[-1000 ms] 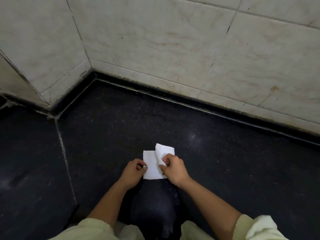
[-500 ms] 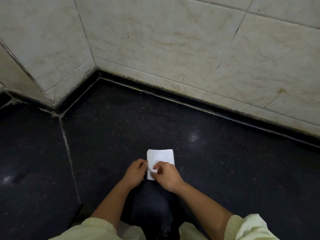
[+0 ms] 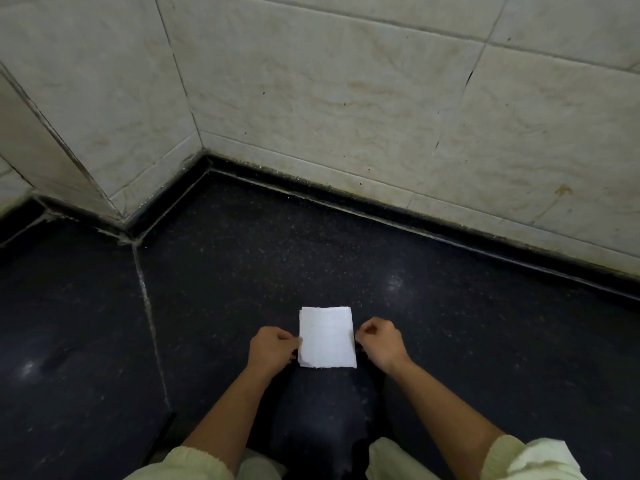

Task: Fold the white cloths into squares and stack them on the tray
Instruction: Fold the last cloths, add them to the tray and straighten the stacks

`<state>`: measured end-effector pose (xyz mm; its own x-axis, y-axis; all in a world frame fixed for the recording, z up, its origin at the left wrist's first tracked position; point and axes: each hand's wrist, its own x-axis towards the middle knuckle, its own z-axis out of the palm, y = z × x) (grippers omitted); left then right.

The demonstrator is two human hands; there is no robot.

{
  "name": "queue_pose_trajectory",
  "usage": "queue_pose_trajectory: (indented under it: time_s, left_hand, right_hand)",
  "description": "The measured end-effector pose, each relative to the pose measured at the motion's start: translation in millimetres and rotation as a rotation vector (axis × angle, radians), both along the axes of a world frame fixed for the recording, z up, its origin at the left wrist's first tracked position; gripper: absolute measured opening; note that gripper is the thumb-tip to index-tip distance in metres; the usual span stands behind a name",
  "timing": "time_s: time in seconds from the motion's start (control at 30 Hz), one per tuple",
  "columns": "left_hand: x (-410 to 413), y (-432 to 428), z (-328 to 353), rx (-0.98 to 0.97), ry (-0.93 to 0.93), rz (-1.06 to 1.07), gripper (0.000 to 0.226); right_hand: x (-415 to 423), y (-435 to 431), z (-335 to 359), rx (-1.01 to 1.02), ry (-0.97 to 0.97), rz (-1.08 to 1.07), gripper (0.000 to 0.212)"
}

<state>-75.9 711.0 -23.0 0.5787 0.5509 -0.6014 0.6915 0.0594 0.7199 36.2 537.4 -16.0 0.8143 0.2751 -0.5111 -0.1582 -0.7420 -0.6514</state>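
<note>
While the folded cloth (image 3: 326, 337) lies flat on the dark surface (image 3: 485, 341) below the tiled wall (image 3: 346, 116), we see the left hand (image 3: 272, 348) pinching its left edge, the right hand (image 3: 381, 342) curled beside it, grip unclear.

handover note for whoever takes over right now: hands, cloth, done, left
Left hand: pinches the white cloth at its left edge.
Right hand: fingers curled at the right edge; contact unclear.
Cloth: folded rectangle, flat on the dark stone surface. No tray in view.
Done: folding, nearly square.
Left: perhaps one tidy-up, then stack it on the tray.
</note>
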Motion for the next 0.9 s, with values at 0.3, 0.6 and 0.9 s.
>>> queue_pose_trajectory:
  time_s: [0.3, 0.6, 0.9]
  left_hand:
    - [5, -14, 4, -0.172, 0.11, -0.014, 0.022]
    - [19, -19, 30, -0.793, 0.112, 0.02, 0.009]
    - [55, -80, 40, -0.737, -0.072, -0.176, 0.023]
  right_hand:
    - [-18, 6, -2, 0.223, 0.304, -0.294, 0.011]
    - [-10, -14, 22, 0.674, 0.626, -0.537, 0.022]
    - [-16, -86, 47, 0.724, 0.494, -0.643, 0.056]
